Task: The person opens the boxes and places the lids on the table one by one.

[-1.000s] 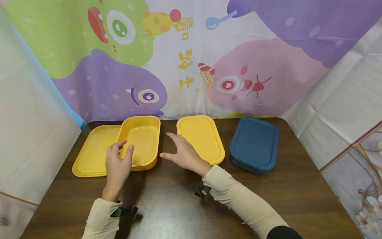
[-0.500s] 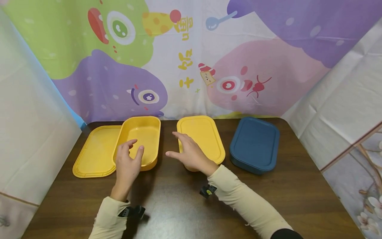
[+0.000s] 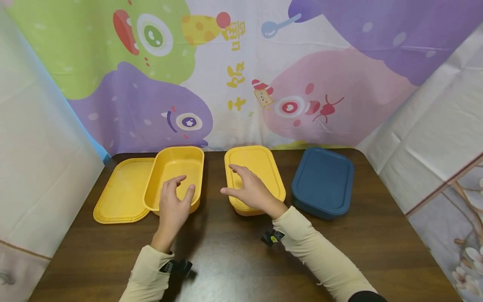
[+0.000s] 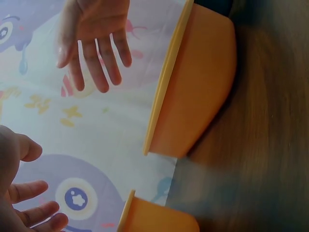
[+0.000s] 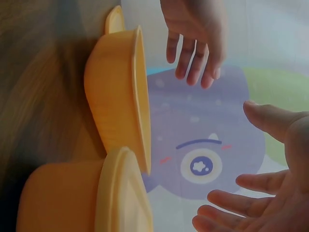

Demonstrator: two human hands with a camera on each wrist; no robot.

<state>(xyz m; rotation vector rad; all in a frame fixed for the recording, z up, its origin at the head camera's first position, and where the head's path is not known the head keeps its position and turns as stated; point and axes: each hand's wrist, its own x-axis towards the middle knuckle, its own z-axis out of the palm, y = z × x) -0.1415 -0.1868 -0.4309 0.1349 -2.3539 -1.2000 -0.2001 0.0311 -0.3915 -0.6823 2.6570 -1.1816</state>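
Judging by the pose, at a bare-handed stage, positioned above the boxes with no grip made. Holding nothing with the left hand (image 3: pixel 174 205), raised at the near end of the uncovered yellow box (image 3: pixel 181 165), with thumb and fingers apart. Holding nothing with the right hand (image 3: pixel 250 191) either, hovering over the lidded yellow box (image 3: pixel 264 165), with fingers likewise spread. Touching neither box, going by the wrist views. Lying flat on the surface (image 3: pixel 226 251), just left of the uncovered box and partly hidden by it: a loose yellow lid (image 3: pixel 122 191); impossible to tell whether pinned beneath. For closing, would call for lifting that lid and squaring it over the rim, with the box steadied. Standing farthest right: a lidded blue box (image 3: pixel 322 182).
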